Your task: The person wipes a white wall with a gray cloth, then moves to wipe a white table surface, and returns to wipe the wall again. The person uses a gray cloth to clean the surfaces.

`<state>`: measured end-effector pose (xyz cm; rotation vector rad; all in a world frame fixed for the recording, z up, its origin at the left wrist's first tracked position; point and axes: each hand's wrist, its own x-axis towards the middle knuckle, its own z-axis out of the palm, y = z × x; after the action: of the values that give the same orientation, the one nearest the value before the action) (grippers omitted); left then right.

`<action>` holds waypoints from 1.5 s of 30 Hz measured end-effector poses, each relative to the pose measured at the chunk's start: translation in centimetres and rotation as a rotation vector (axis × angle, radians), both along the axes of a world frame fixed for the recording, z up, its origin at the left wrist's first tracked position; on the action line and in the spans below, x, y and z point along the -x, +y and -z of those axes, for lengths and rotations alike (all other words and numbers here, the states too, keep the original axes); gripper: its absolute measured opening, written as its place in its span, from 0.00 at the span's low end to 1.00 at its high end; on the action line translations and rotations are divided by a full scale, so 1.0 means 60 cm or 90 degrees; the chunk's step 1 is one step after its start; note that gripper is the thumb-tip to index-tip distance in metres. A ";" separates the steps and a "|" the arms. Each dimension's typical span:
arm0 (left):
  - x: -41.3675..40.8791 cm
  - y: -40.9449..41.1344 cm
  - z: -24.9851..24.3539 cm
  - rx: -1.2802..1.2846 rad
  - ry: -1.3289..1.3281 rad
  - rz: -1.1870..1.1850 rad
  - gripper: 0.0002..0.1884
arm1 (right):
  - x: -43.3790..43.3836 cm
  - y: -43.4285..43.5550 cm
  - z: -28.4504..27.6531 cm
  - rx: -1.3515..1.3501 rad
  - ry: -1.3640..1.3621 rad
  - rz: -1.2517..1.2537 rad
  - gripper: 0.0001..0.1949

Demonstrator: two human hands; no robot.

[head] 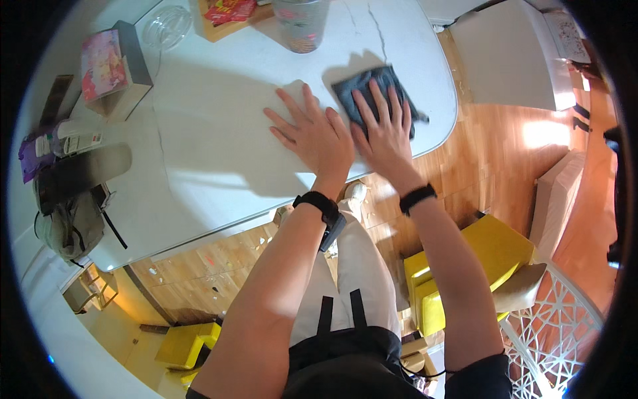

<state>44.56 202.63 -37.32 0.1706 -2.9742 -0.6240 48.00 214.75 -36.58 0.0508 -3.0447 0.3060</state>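
A folded dark grey cloth (347,92) lies on the white marble-patterned table (209,149) near its rounded right corner. My right hand (384,129) rests over the cloth with its fingers spread and pressed on it. Just left of the cloth, my left hand (314,134) is spread palm down at the tabletop, with nothing held. Both wrists wear black bands; the left one carries a small dark device (333,232).
A patterned clear cup (301,25), a wooden tray (214,34) with red packets and a clear lid (167,27) stand at the far side. A box (104,65), bottle (75,139) and grey bag (75,224) sit left. Yellow stools (493,244) flank the table's near side.
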 end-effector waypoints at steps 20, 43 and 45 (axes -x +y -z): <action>-0.050 -0.514 -0.012 0.051 -0.025 0.196 0.33 | 0.250 -0.342 0.057 -0.042 0.170 -0.042 0.30; -0.049 -0.522 -0.003 -0.111 0.059 0.160 0.32 | 0.155 -0.384 0.050 -0.035 0.156 -0.002 0.27; -0.049 -0.532 -0.009 -0.228 0.148 0.123 0.32 | 0.118 -0.478 0.045 0.099 0.142 -0.081 0.32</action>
<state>47.51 170.71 -36.78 -0.1573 -2.6513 -1.1133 40.90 186.09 -39.28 0.2516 -2.7931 0.5092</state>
